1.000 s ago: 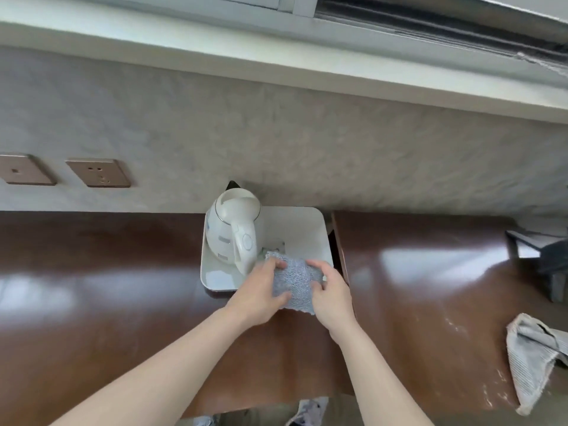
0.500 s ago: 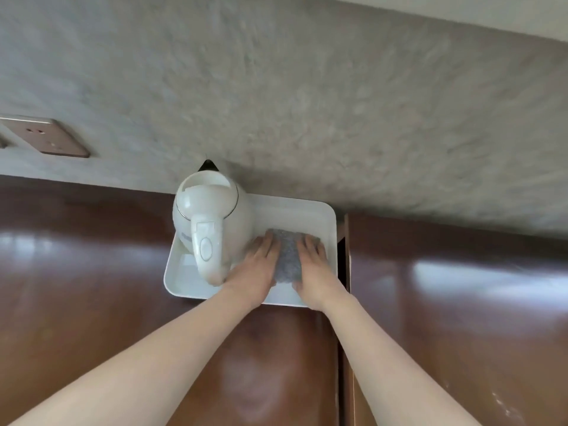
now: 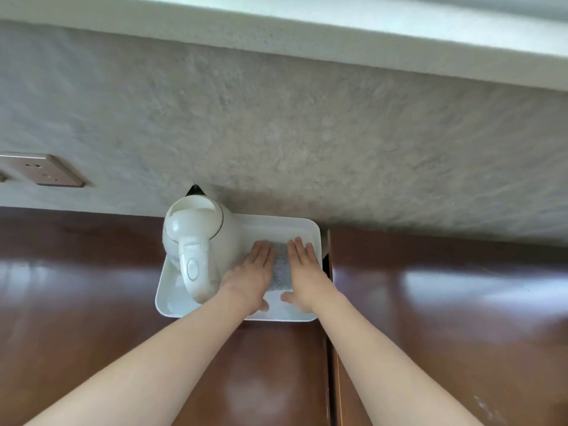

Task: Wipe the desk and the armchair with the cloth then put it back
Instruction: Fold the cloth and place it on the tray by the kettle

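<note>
A folded grey cloth (image 3: 280,269) lies in the right half of a white tray (image 3: 310,229) on the dark brown desk (image 3: 92,302). My left hand (image 3: 250,272) lies flat on the cloth's left side with straight fingers. My right hand (image 3: 305,272) presses its right side, also flat, thumb spread toward the other hand. Only a strip of cloth shows between the two hands.
A white electric kettle (image 3: 199,238) stands in the tray's left half, close to my left hand. A wall socket (image 3: 43,173) sits on the textured wall at left. A gap (image 3: 330,333) divides the desk from a second brown surface on the right.
Both hands carried the cloth from the tray's front edge into the tray, laid it down and flattened out on it. The view tilted, and the towel at the right left the frame.
</note>
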`<action>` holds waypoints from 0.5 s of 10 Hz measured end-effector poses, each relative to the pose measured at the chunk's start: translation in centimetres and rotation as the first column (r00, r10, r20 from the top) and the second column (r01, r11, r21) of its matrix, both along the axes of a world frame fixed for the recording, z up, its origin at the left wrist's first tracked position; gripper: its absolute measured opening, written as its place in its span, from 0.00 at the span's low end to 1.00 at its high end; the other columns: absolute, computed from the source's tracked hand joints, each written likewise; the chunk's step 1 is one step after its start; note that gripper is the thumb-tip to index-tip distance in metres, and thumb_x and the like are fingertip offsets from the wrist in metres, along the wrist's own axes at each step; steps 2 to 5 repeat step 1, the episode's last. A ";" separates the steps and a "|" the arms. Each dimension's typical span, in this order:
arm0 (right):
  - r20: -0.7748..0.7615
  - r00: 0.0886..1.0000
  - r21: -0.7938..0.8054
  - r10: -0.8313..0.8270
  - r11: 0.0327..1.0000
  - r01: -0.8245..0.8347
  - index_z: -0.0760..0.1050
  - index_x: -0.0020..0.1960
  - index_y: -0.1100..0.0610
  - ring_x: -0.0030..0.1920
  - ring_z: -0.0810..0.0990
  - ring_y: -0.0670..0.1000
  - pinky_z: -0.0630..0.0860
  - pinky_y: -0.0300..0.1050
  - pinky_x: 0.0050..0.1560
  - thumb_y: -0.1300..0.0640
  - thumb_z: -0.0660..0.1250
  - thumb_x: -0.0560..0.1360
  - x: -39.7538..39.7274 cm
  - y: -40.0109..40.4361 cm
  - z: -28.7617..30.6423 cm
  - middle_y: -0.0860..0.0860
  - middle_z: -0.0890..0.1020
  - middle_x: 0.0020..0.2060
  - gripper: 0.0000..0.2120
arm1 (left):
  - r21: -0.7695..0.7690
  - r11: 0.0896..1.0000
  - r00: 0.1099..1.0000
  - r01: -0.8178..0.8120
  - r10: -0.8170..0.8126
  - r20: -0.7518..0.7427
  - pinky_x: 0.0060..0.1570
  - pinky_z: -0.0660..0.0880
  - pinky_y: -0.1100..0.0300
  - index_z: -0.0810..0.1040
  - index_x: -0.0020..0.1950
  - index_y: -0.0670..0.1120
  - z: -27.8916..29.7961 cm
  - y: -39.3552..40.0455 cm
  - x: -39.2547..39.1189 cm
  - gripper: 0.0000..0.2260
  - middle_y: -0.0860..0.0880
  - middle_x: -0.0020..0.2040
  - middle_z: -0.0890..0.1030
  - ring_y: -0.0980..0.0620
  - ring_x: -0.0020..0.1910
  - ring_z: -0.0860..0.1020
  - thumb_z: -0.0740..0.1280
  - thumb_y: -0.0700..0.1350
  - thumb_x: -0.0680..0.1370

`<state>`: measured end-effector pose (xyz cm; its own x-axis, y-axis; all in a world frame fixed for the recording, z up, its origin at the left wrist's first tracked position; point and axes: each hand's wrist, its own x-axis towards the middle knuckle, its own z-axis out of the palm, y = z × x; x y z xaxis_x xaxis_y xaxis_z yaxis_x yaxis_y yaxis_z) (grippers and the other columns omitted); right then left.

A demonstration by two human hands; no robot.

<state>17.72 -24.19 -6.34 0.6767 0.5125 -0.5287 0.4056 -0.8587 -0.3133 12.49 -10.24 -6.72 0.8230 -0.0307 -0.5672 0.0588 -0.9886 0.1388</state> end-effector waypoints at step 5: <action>0.105 0.992 0.059 -0.075 0.996 0.069 0.34 0.78 0.62 0.78 0.36 0.59 0.43 0.49 0.78 0.55 0.67 0.78 -0.7 0.2 4.5 0.57 0.38 0.79 0.47 | -0.010 0.997 0.984 0.081 -0.078 0.160 0.80 0.47 0.52 0.39 0.83 0.41 3.5 -0.1 -1.3 0.50 0.43 0.83 0.38 0.45 0.82 0.37 0.69 0.61 0.77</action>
